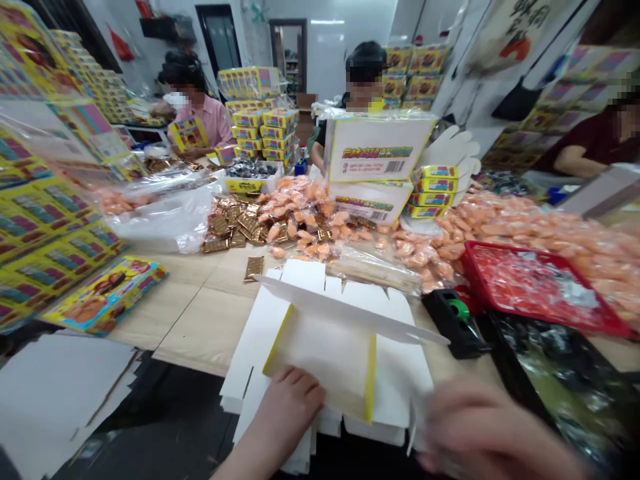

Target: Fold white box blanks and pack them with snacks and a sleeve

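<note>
A partly folded cardboard box [325, 353], white inside with yellow edges, lies on a stack of flat white box blanks [240, 373]. My left hand [295, 400] is closed at the box's near left edge, with the fingers curled over it. The long far flap [350, 310] stands up across the back of the box. Low on the right, my right hand [485, 427] is smeared by motion beside the box's right side. Its fingers are too blurred to show whether they hold anything.
Orange packets [300, 213] and gold-wrapped packets [235, 223] lie behind the blanks. To the right are a black tape dispenser [455, 323] and a red tray [540, 287] of small packets. A printed yellow box [107, 293] lies left. Several people work around the table.
</note>
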Motion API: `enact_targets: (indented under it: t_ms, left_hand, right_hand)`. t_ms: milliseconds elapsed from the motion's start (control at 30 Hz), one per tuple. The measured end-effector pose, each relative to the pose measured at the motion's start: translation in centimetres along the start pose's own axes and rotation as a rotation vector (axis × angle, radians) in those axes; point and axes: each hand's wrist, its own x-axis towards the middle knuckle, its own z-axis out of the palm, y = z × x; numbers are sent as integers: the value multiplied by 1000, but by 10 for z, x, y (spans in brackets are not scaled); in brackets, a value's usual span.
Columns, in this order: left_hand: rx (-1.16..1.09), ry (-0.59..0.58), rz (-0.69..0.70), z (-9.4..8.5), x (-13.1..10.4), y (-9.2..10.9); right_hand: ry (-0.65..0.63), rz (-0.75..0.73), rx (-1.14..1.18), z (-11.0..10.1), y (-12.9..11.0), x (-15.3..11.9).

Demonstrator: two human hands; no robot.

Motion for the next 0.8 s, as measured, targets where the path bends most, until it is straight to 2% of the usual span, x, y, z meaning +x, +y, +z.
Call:
enact_targets:
  t_ms: [67, 133, 200, 233, 300, 367, 433, 533, 600, 667, 733, 800]
  left_hand:
    - [43, 7, 39, 3, 3, 2]
    - [61, 73, 74, 3, 3, 4]
    - [34, 200, 103, 1, -1, 4]
    - [13, 274, 117, 0, -5, 3]
    - [-10, 392, 140, 0, -11, 0]
    - [8, 427, 149, 4, -14, -4]
    - [34, 405, 143, 9, -13, -6]
    - [20, 412, 144, 8, -11, -5]
    - [-60, 453, 183, 2, -16, -6]
    - [-168, 512, 217, -8, -25, -14]
    - [-240, 615, 158, -16, -33, -34]
    - [-266, 768, -7, -23, -31, -71]
  right_hand:
    - [-223, 35, 0, 51, 3, 5]
    - [-360, 146, -172, 94, 8, 30]
    - [-484, 176, -331, 117, 12, 51]
    - [-485, 149, -397, 120, 13, 55]
    - [-363, 35, -494, 112, 11, 47]
    - [-245, -98, -591, 99, 7, 27]
    - [-264, -221, -615, 94, 5, 7]
    - [-357, -322, -621, 108, 14, -3]
    - [-374, -267, -649, 121, 25, 3]
    - [-431, -121, -682, 129, 35, 15]
    - [-522, 34, -690, 130, 45, 25]
    - [-587, 117, -668, 130, 55, 28]
